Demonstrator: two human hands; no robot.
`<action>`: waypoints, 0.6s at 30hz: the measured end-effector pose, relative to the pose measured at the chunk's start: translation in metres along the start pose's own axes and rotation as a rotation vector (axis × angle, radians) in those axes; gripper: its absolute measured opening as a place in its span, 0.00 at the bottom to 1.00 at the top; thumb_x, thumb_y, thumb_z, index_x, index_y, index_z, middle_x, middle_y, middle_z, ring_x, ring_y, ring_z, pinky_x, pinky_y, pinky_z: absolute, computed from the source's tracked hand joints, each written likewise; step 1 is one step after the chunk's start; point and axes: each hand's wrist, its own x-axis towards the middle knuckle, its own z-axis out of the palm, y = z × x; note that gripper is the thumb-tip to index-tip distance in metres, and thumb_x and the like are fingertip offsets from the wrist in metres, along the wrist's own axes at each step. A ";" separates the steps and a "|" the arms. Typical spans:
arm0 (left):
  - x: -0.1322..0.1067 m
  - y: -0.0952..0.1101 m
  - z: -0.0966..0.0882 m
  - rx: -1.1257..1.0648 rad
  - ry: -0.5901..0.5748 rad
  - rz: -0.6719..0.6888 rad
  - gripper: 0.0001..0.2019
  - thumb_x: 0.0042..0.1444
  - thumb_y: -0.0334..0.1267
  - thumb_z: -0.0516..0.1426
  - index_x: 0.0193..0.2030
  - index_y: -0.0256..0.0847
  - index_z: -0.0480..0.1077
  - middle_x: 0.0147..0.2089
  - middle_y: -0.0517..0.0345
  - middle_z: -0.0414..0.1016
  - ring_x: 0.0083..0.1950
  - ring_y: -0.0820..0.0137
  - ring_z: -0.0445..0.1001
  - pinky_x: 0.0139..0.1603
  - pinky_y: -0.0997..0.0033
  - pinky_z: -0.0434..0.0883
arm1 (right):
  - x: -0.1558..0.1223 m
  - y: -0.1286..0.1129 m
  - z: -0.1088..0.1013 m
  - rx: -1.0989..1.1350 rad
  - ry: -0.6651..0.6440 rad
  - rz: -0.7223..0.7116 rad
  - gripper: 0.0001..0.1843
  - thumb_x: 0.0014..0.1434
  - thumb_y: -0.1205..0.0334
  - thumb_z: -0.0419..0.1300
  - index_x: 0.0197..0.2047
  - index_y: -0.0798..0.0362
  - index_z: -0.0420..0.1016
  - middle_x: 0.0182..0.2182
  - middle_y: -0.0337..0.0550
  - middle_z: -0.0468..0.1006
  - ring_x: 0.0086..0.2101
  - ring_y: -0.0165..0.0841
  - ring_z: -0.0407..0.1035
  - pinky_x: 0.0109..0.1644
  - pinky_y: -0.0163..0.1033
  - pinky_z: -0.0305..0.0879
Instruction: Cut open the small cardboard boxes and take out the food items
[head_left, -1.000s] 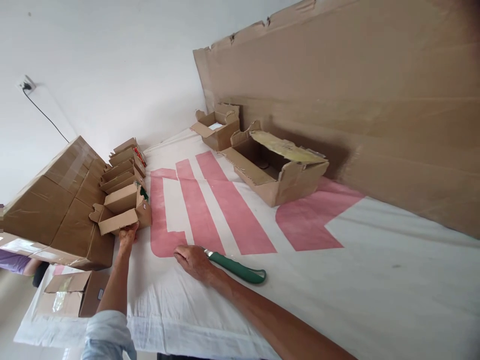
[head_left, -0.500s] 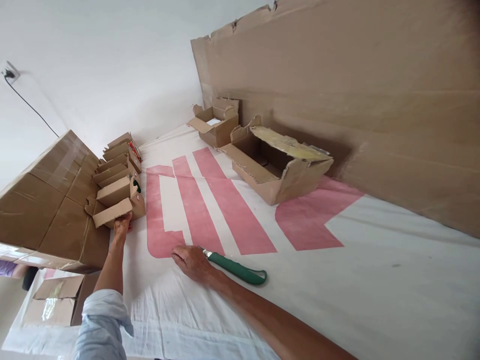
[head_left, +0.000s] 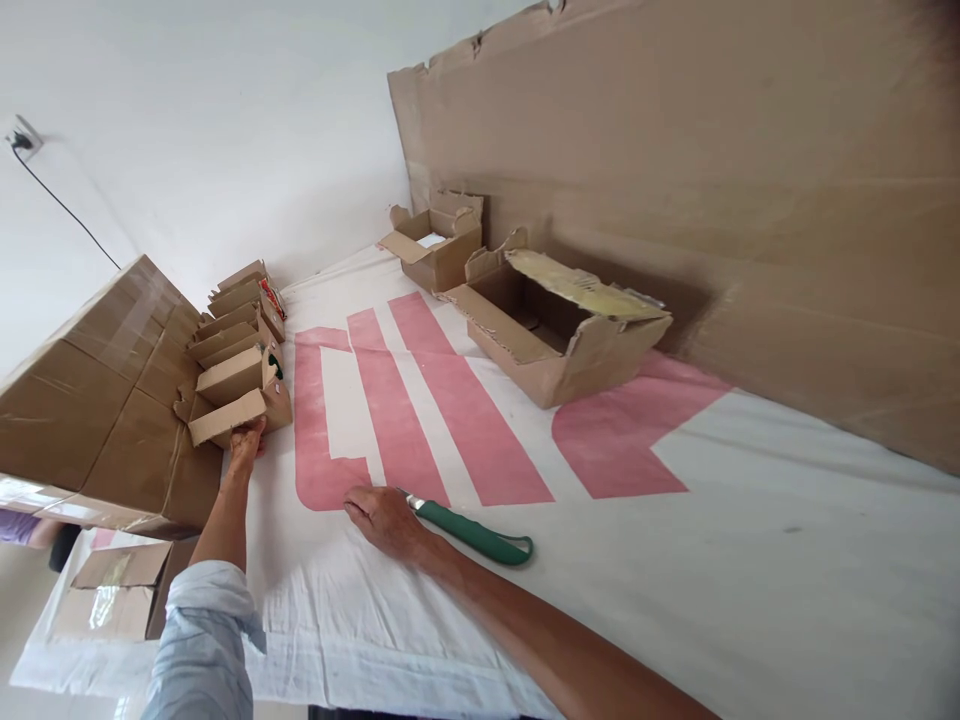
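White cloth (head_left: 750, 560) with big pink block shapes covers the whole work surface, and a tall sheet of brown cardboard (head_left: 675, 180) leans along the upper right of the frame against a pale wall.

Head view, lower left: the left hand (head_left: 246, 445) is stretched out on a long arm in a rolled pale blue sleeve (head_left: 202, 640), fingertips pressed together against the lower flap of the nearest small carton (head_left: 236, 400). That carton heads a row of small open cartons (head_left: 236, 315) running toward the upper left, tight beside a big taped box (head_left: 97, 400). Whether the thumb hooks under the flap, I cannot tell.

Centre bottom: the right hand (head_left: 384, 518) lies palm down on the cloth, fingers loosely curled together, resting over the blade end of a green-handled knife (head_left: 472, 535). The handle lies flat, pointing toward the lower right, just past the edge of the pink print.

Upper middle: a long open carton (head_left: 555, 330) with a torn yellowish flap sits on the cloth, and a smaller open box (head_left: 435, 250) stands behind it, near the cardboard sheet. Another taped carton (head_left: 112, 590) sits low at the bottom left corner.
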 end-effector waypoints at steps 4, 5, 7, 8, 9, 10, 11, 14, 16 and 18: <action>-0.010 -0.003 0.003 0.001 0.032 -0.017 0.19 0.71 0.46 0.62 0.62 0.38 0.73 0.60 0.48 0.77 0.53 0.59 0.80 0.52 0.53 0.82 | 0.001 0.001 0.002 -0.014 0.005 -0.022 0.13 0.69 0.67 0.55 0.31 0.50 0.70 0.27 0.37 0.78 0.29 0.31 0.69 0.36 0.37 0.54; -0.013 -0.005 0.004 0.003 0.038 -0.021 0.19 0.71 0.45 0.62 0.63 0.38 0.72 0.60 0.47 0.77 0.54 0.59 0.80 0.53 0.53 0.82 | 0.001 0.002 0.003 -0.020 0.006 -0.027 0.14 0.69 0.68 0.55 0.30 0.50 0.70 0.27 0.37 0.78 0.28 0.31 0.69 0.35 0.36 0.53; -0.022 -0.009 0.004 0.008 0.036 -0.015 0.19 0.71 0.45 0.62 0.63 0.38 0.73 0.60 0.48 0.77 0.54 0.58 0.80 0.53 0.52 0.81 | 0.001 0.004 0.004 -0.032 0.008 -0.035 0.14 0.69 0.69 0.56 0.30 0.50 0.69 0.27 0.37 0.77 0.28 0.31 0.68 0.35 0.37 0.53; -0.027 -0.012 0.005 0.012 0.028 -0.003 0.19 0.71 0.45 0.62 0.63 0.38 0.72 0.60 0.47 0.77 0.55 0.58 0.80 0.53 0.52 0.81 | 0.000 0.004 0.005 -0.039 0.009 -0.041 0.14 0.68 0.69 0.56 0.30 0.50 0.69 0.27 0.37 0.77 0.28 0.31 0.68 0.35 0.36 0.53; -0.034 -0.015 0.005 0.018 0.017 0.017 0.19 0.71 0.45 0.62 0.63 0.38 0.73 0.60 0.47 0.77 0.55 0.58 0.80 0.54 0.52 0.81 | 0.000 0.004 0.005 -0.046 0.009 -0.048 0.14 0.68 0.69 0.56 0.30 0.50 0.69 0.27 0.37 0.77 0.29 0.31 0.69 0.35 0.36 0.53; -0.041 -0.019 0.006 0.024 0.004 0.044 0.19 0.71 0.45 0.63 0.62 0.38 0.73 0.60 0.47 0.77 0.55 0.58 0.80 0.54 0.51 0.81 | 0.000 0.004 0.005 -0.053 0.008 -0.057 0.14 0.69 0.69 0.57 0.30 0.50 0.69 0.28 0.37 0.77 0.29 0.31 0.69 0.35 0.36 0.54; -0.050 -0.022 0.009 0.030 -0.009 0.080 0.18 0.71 0.45 0.63 0.61 0.38 0.74 0.60 0.47 0.78 0.55 0.58 0.80 0.56 0.51 0.81 | -0.001 0.003 0.005 -0.061 0.006 -0.069 0.13 0.69 0.70 0.57 0.30 0.50 0.69 0.28 0.38 0.78 0.30 0.31 0.70 0.36 0.36 0.54; -0.086 -0.035 0.021 0.049 -0.049 0.214 0.13 0.69 0.41 0.63 0.55 0.38 0.78 0.58 0.47 0.81 0.59 0.57 0.80 0.61 0.50 0.78 | -0.003 -0.003 -0.001 -0.091 -0.003 -0.115 0.13 0.69 0.70 0.58 0.32 0.50 0.71 0.30 0.38 0.78 0.32 0.31 0.71 0.37 0.36 0.57; -0.115 -0.044 0.033 0.064 -0.066 0.300 0.11 0.66 0.37 0.62 0.53 0.41 0.80 0.58 0.46 0.83 0.62 0.55 0.79 0.66 0.51 0.75 | -0.005 -0.009 -0.010 -0.122 0.002 -0.139 0.12 0.70 0.70 0.58 0.33 0.49 0.72 0.31 0.38 0.78 0.33 0.32 0.72 0.39 0.36 0.59; -0.145 -0.053 0.044 0.085 -0.059 0.360 0.15 0.62 0.35 0.62 0.55 0.43 0.80 0.64 0.45 0.80 0.68 0.52 0.76 0.70 0.48 0.71 | -0.008 -0.015 -0.026 -0.164 0.033 -0.144 0.10 0.71 0.69 0.57 0.37 0.48 0.73 0.35 0.40 0.78 0.37 0.34 0.72 0.42 0.37 0.62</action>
